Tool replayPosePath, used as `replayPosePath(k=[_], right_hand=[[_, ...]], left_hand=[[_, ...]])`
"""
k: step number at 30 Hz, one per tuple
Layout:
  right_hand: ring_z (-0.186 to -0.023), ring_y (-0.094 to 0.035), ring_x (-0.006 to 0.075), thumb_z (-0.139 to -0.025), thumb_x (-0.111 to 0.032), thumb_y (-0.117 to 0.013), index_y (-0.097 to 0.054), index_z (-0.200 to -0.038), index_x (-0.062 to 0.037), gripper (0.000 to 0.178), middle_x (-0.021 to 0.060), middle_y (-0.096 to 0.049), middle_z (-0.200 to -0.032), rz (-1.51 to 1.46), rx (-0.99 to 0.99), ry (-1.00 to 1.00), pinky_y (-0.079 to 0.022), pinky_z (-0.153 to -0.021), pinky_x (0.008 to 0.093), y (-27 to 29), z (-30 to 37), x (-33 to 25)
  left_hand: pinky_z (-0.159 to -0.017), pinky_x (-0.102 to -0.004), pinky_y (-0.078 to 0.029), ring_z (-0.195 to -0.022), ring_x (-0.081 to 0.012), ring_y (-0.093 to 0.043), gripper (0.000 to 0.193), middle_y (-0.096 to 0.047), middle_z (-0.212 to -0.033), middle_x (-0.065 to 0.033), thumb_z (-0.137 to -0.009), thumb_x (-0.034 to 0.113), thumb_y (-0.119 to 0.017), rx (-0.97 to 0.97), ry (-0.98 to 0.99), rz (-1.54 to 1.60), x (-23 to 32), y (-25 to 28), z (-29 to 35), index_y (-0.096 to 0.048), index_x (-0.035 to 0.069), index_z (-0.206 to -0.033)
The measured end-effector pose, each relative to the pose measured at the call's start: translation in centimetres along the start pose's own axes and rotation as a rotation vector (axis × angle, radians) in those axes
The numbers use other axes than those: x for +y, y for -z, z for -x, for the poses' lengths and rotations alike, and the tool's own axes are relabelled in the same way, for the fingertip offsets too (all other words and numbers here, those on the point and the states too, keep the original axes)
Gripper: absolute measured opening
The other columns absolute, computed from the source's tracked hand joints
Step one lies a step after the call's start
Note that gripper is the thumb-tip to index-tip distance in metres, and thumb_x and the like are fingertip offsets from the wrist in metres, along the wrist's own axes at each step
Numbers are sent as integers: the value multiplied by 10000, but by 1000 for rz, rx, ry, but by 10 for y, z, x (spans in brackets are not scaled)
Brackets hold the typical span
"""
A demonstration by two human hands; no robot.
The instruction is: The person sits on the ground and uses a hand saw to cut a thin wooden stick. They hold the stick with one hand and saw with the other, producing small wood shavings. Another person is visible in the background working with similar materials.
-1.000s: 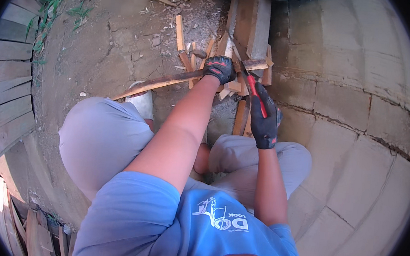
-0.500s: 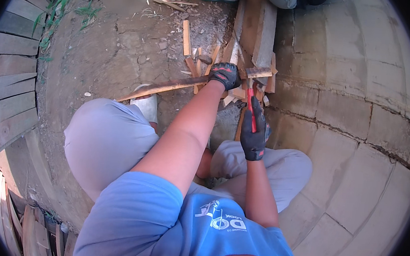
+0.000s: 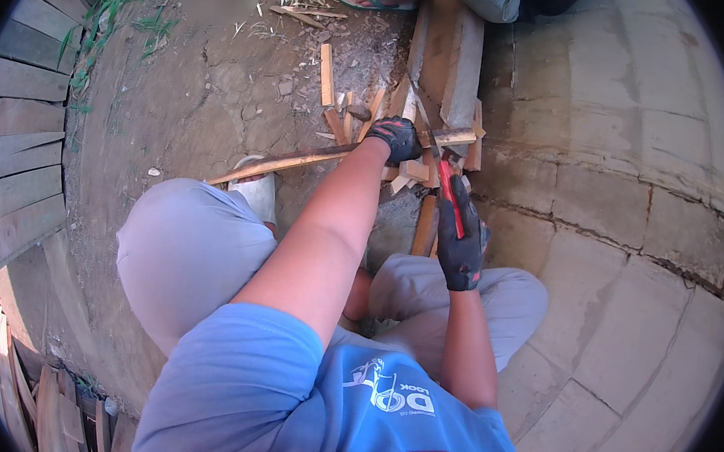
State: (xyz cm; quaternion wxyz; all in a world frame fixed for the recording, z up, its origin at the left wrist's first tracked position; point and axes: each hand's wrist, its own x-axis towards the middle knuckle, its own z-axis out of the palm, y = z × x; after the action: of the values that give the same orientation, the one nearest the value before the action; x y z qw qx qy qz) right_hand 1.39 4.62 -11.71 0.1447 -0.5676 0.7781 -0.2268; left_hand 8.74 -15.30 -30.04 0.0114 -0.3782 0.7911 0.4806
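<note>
Saw (image 3: 450, 192) in right hand's (image 3: 464, 249) closed grip, blade crossing the strip (image 3: 282, 163) just right of left hand (image 3: 396, 139), clamped round it; cutting seems in hand; next stroke calls for steadiness.

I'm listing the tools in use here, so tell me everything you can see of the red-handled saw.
The saw has a red handle and a long, narrow, dark grey blade that looks like metal. The gloved right hand grips the handle, covering part of it. The blade slants forward and left, crossing the wooden strip just right of the gloved left hand. Its teeth, and whether it has cut in, are too small to make out.
</note>
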Motion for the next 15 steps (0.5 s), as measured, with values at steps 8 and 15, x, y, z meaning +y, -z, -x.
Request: replayPosePath(k=[8,15], right_hand=[[-1181,-744,380,-1049,-168,-644,-672,-1458,-92,417,251,-729,-1317,16,-115,-263,-574,-982,432,69,73,-25],[-1122,-773,356,-1020,-110,-661,-683,-1424,-47,409,229,-761,-1267,135,-75,-144,-586,-962,423,107,95,-77]], left_hand=[[-970,-475,-587,-1101,-377,-752,411,-766,-1209,-209,-876,367,-635,-131,-487,-447,-25,0,-28,-807,84,-1117],[-1013,-451,-570,-1163,-363,-737,513,-759,-1260,-192,-893,462,-655,-134,-192,-173,-20,-1,-26,-800,70,-1191]])
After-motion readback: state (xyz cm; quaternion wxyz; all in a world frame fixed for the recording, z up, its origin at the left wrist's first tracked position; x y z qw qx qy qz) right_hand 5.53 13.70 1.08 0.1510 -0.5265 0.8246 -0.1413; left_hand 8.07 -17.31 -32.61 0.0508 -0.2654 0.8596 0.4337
